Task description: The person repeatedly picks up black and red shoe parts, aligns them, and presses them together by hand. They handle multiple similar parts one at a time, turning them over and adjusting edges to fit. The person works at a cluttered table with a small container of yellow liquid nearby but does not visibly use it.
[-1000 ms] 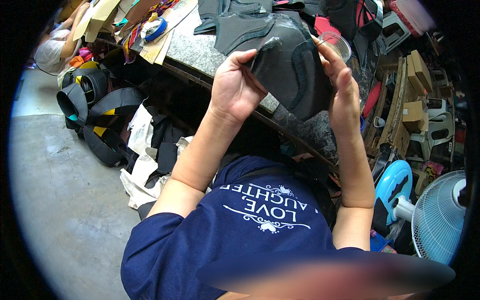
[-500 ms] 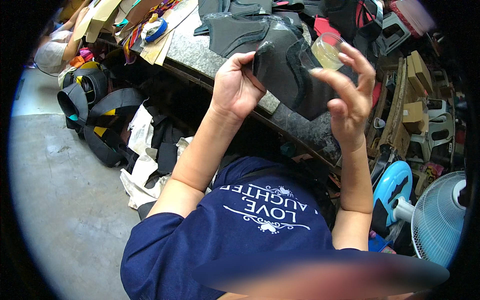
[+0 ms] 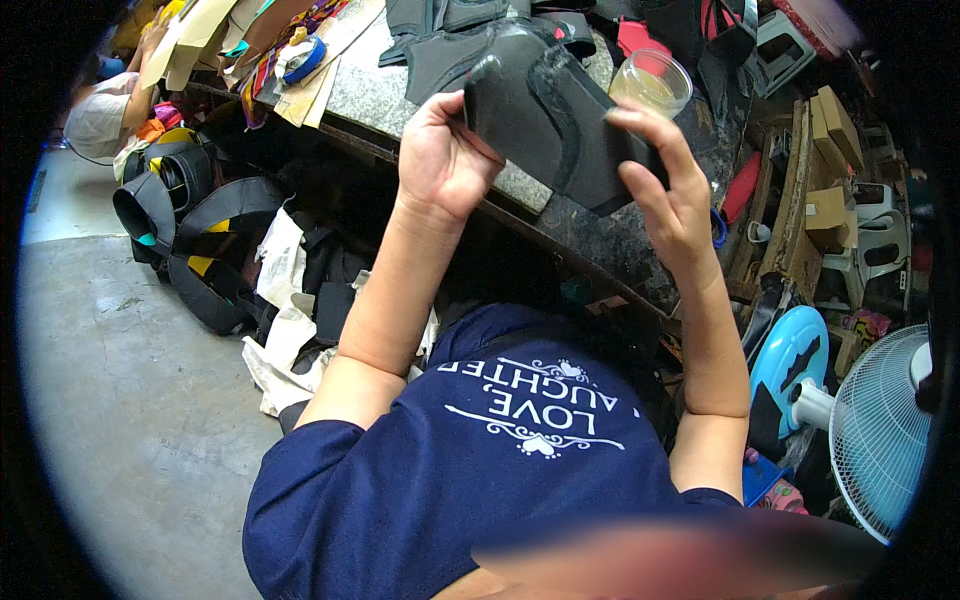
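Note:
A black, curved-edged sheet piece (image 3: 520, 115) with a raised wavy band is held up over the near edge of the worktable. My left hand (image 3: 440, 160) grips its left edge, thumb on top and the other fingers partly hidden behind. At the opposite edge, my right hand (image 3: 672, 195) has its bent fingers and thumb closed on the piece. Just beyond those fingers stands a clear round plastic tub (image 3: 655, 85) with pale yellowish contents. More black cut pieces (image 3: 435, 62) lie on the table behind the held one.
A blue tape roll (image 3: 303, 62) and cardboard (image 3: 215, 40) are at the table's far left. Black straps (image 3: 215, 215) and white cloth (image 3: 283, 260) lie on the floor. To the right are a wooden rack (image 3: 795, 215) and a fan (image 3: 885, 430). Another person's sleeve (image 3: 100, 115) shows far left.
The black piece and my left hand have shifted left and slightly up. My right hand, whose fingers were spread beside the piece, has moved left and closed on its right edge.

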Motion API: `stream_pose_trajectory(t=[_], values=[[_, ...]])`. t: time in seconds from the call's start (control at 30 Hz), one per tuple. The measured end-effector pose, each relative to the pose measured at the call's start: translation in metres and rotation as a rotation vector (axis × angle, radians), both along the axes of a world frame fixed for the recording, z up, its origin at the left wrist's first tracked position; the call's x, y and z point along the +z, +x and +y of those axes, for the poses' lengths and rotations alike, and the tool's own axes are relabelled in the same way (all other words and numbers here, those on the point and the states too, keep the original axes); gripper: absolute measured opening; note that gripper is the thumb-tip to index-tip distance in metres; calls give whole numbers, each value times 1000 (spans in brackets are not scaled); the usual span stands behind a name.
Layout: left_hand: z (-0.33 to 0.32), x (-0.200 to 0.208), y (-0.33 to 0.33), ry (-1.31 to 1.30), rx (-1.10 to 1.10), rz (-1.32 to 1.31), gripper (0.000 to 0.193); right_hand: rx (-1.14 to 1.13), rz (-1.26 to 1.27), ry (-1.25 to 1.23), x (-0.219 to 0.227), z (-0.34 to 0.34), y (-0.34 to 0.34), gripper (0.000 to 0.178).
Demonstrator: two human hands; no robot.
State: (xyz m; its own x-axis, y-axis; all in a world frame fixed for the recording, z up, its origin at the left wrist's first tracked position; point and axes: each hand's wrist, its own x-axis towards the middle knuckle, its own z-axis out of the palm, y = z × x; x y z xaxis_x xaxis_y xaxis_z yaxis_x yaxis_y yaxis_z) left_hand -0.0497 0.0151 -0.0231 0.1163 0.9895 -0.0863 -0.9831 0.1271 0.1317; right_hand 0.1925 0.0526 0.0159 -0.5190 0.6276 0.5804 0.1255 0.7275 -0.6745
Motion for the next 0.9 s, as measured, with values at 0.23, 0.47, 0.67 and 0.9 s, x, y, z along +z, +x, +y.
stream_pose_trajectory(t=[0.23,0.47,0.67,0.9], values=[[-22,14,33,179,101,787,41,44,152,-509,-18,-1,-6,67],[-22,14,44,187,187,1140,28,-153,-331,166,27,36,0,46],[-17,21,32,94,236,886,25,-405,-972,632,21,120,25,30],[-16,26,29,117,228,736,28,-345,-721,696,35,122,44,49]])
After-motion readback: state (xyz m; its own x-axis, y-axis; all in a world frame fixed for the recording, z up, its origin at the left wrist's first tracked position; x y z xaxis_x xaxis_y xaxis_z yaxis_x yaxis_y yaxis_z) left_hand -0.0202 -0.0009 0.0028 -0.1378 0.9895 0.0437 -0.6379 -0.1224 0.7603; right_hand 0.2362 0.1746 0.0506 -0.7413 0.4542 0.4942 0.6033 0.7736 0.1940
